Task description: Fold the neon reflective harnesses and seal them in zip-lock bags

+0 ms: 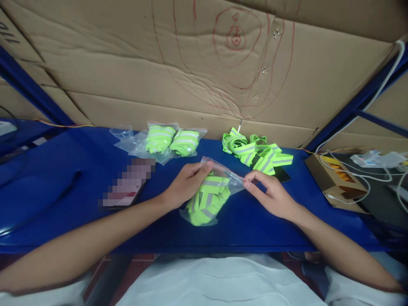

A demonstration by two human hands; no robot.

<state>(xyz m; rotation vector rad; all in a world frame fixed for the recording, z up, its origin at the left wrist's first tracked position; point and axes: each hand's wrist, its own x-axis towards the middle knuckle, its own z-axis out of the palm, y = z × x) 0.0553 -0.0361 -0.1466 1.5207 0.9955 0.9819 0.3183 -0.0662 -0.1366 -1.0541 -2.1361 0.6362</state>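
A clear zip bag stuffed with neon-green reflective straps lies on the blue table in front of me. My left hand pinches the bag's top edge at its left corner. My right hand pinches the same edge at its right corner, so the mouth is stretched between both hands. Behind the bag lies a loose pile of neon-green reflective straps. To the back left, two filled clear bags of straps rest side by side, with empty clear bags beside them.
A cardboard wall with red pen marks closes off the back. A blurred-out flat object lies left of my left hand. At the right stand a small cardboard box, white cables and a blue frame post.
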